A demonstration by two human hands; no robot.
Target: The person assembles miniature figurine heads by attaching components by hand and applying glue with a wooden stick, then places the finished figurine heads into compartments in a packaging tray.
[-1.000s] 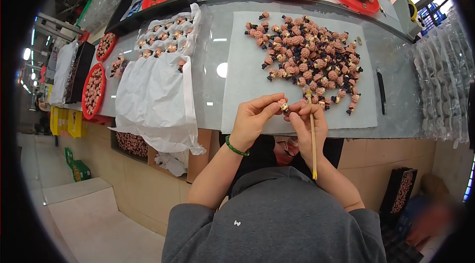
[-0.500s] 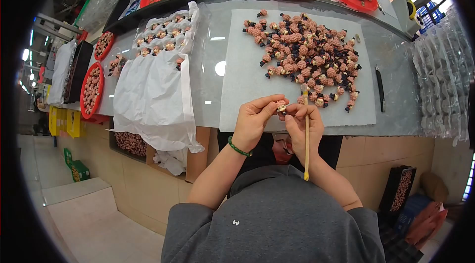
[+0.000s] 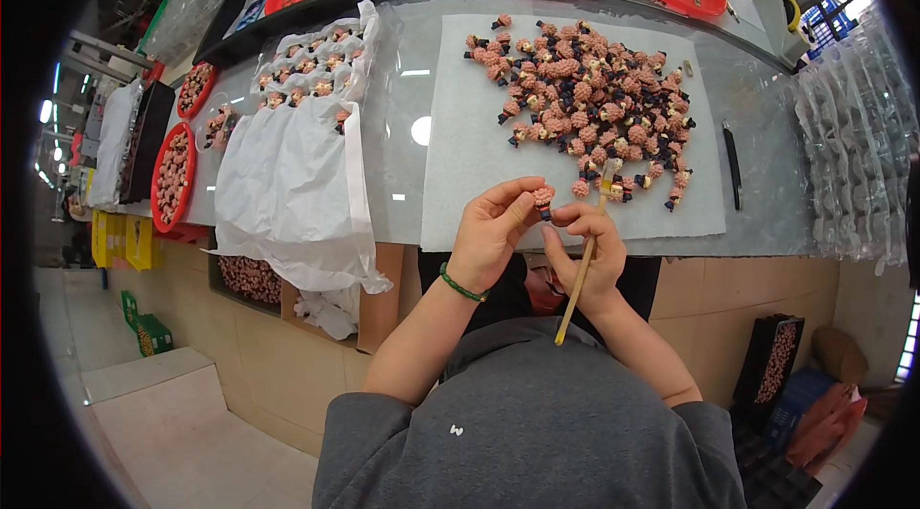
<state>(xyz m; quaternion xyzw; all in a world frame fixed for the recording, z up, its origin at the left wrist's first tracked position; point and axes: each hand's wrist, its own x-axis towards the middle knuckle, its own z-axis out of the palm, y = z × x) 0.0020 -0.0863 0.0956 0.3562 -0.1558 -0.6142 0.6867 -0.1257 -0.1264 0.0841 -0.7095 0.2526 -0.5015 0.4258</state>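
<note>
Holding one figurine (image 3: 543, 197), one brush (image 3: 578, 290) are two hands (image 3: 486, 239).

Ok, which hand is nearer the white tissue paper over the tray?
The left hand, pinching a figurine, is right of the tissue paper; the right hand, holding a brush, is farther right.

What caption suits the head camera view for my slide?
Left hand pinches a small figurine while the right hand holds a brush, beside a pile of figurines on white paper.

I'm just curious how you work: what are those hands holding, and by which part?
Left hand: a small figurine, by its pink upper part. Right hand: a brush, around its handle's upper half.
</note>
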